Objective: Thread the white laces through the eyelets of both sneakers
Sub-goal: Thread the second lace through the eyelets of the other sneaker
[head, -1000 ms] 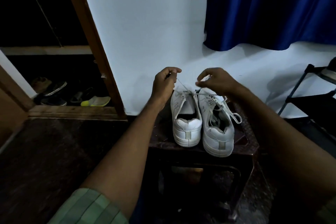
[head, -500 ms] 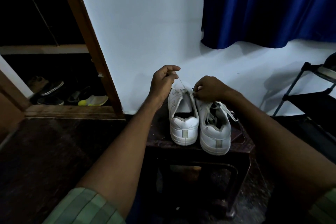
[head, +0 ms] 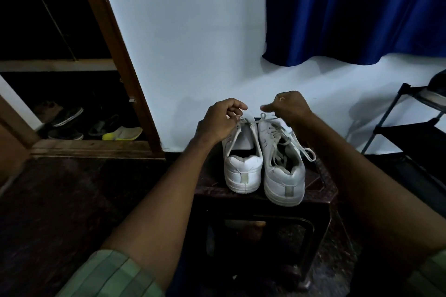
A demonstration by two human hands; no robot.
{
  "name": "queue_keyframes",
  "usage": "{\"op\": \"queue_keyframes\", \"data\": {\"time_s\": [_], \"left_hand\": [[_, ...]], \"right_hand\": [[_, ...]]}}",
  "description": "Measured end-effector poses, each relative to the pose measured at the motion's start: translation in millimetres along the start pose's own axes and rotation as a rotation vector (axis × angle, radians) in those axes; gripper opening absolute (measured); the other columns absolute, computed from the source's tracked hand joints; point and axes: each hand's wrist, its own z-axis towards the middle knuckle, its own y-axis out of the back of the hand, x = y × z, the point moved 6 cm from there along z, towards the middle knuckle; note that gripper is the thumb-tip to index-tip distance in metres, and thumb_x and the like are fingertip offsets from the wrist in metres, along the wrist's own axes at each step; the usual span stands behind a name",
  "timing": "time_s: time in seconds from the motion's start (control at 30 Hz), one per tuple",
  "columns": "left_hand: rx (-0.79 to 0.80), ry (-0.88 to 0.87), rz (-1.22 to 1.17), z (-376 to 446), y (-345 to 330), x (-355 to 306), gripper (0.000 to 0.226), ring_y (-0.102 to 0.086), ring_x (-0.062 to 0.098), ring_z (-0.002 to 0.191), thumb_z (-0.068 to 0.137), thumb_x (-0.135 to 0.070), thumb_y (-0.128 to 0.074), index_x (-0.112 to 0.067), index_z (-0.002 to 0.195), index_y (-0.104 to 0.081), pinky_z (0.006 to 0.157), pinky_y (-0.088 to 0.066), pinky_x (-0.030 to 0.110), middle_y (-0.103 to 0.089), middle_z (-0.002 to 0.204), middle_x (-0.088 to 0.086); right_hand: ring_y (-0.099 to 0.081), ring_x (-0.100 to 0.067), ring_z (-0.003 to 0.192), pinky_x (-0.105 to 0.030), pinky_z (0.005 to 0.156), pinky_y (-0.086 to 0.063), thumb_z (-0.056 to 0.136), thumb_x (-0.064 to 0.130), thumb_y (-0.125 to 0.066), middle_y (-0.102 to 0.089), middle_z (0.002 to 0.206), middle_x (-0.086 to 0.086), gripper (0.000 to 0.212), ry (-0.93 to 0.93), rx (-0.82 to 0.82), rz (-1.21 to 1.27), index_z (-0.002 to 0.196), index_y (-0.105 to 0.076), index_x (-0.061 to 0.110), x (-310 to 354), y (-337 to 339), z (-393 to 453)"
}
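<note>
2 white leather sneakers: left sneaker and right sneaker stood side by side, heels toward camera, on dark brown plastic stool | left hand pinched thin white lace over left sneaker's front | right hand curled, pinching lace's other end | right sneaker already laced

We find no readable text, labels, brand names, numbers or signs anywhere in this dim view. The heel tabs of the two white sneakers look blank to us, and the other shoes by the doorway are too dark and small to show any marking.
</note>
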Motion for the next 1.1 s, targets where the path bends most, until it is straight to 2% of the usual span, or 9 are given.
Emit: {"op": "queue_keyframes", "data": {"time_s": [0.07,0.17,0.3,0.53,0.63,0.73,0.9,1.0,1.1], "left_hand": [[0.003,0.018,-0.001,-1.6,1.5,-1.1,0.049,-0.065,0.007,0.09,0.074,-0.008,-0.055,-0.048,0.098,-0.068,0.092,-0.057,0.044,-0.072,0.097,-0.017],[-0.007,0.06,-0.019,-1.0,3.2,-0.6,0.055,-0.061,0.008,0.096,0.073,-0.002,-0.059,-0.044,0.107,-0.07,0.093,-0.056,0.042,-0.069,0.108,-0.015],[-0.004,0.106,-0.045,-0.4,4.3,4.5,0.058,-0.061,0.01,0.097,0.072,0.001,-0.062,-0.042,0.109,-0.072,0.095,-0.055,0.044,-0.069,0.112,-0.014],[-0.016,0.171,-0.058,-3.2,5.6,3.7,0.059,-0.064,0.016,0.095,0.061,-0.013,-0.042,-0.047,0.1,-0.07,0.095,-0.056,0.047,-0.07,0.11,-0.013],[0.004,0.208,-0.103,-0.9,2.2,10.9,0.056,-0.064,0.012,0.093,0.063,-0.012,-0.046,-0.051,0.095,-0.071,0.098,-0.055,0.051,-0.069,0.108,-0.017],[0.087,0.238,-0.144,-3.1,-3.3,6.1,0.047,-0.063,0.012,0.106,0.064,-0.024,-0.066,-0.053,0.101,-0.071,0.105,-0.051,0.049,-0.066,0.115,-0.016],[0.342,0.2,0.023,-13.6,-18.2,-4.6,0.066,-0.051,0.017,0.13,0.069,-0.022,-0.078,-0.041,0.13,-0.062,0.105,-0.048,0.033,-0.048,0.141,-0.001],[0.27,0.179,0.171,-12.5,-13.8,-1.0,0.06,-0.051,0.014,0.124,0.077,-0.013,-0.072,-0.037,0.132,-0.062,0.093,-0.039,0.021,-0.046,0.139,-0.002],[0.196,0.257,0.153,-11.3,-9.5,5.5,0.051,-0.056,0.015,0.115,0.08,-0.015,-0.067,-0.034,0.127,-0.065,0.089,-0.04,0.024,-0.05,0.13,-0.002]], "right_hand": [[-0.059,-0.019,0.07,-0.028,0.063,-0.041,0.072,0.035,-0.088,-0.061,0.069,0.004,0.032,0.084,0.0,-0.431,0.067,-0.06,0.019,3.3,1.0,4.4],[-0.064,-0.017,0.099,-0.035,0.085,-0.053,0.07,0.041,-0.088,-0.066,0.1,0.012,0.037,0.146,0.192,-0.596,0.101,-0.072,0.029,7.2,-7.4,-0.4],[-0.07,-0.014,0.091,-0.033,0.083,-0.057,0.077,0.031,-0.083,-0.07,0.075,0.017,0.007,0.278,0.215,-0.615,0.073,-0.078,0.032,17.0,-11.0,-8.4],[-0.053,-0.019,0.081,-0.029,0.058,-0.034,0.098,0.02,-0.052,-0.074,0.098,-0.001,0.015,0.01,0.199,0.335,0.089,-0.062,0.015,13.9,-9.2,-11.6],[-0.059,-0.023,0.071,-0.03,0.056,-0.035,0.105,0.03,-0.049,-0.073,0.077,-0.009,0.027,-0.116,0.202,0.492,0.083,-0.053,0.016,2.1,-20.2,-14.7],[-0.053,-0.022,0.061,-0.032,0.06,-0.041,0.1,0.033,-0.062,-0.057,0.061,-0.003,0.035,0.029,0.107,0.23,0.071,-0.053,0.017,-0.7,-24.2,-6.9],[-0.062,-0.022,0.088,-0.032,0.077,-0.049,0.084,0.03,-0.077,-0.068,0.09,0.001,0.02,0.193,0.021,-0.45,0.076,-0.061,0.023,5.0,-29.7,-2.3],[-0.069,-0.025,0.088,-0.039,0.081,-0.059,0.079,0.033,-0.081,-0.075,0.087,-0.002,0.022,0.179,0.11,-0.544,0.063,-0.066,0.029,-0.5,-30.7,0.4],[-0.07,-0.024,0.081,-0.04,0.079,-0.06,0.075,0.036,-0.082,-0.075,0.078,0.002,0.019,0.188,0.193,-0.569,0.06,-0.072,0.031,-1.5,-27.4,-1.0]]}}
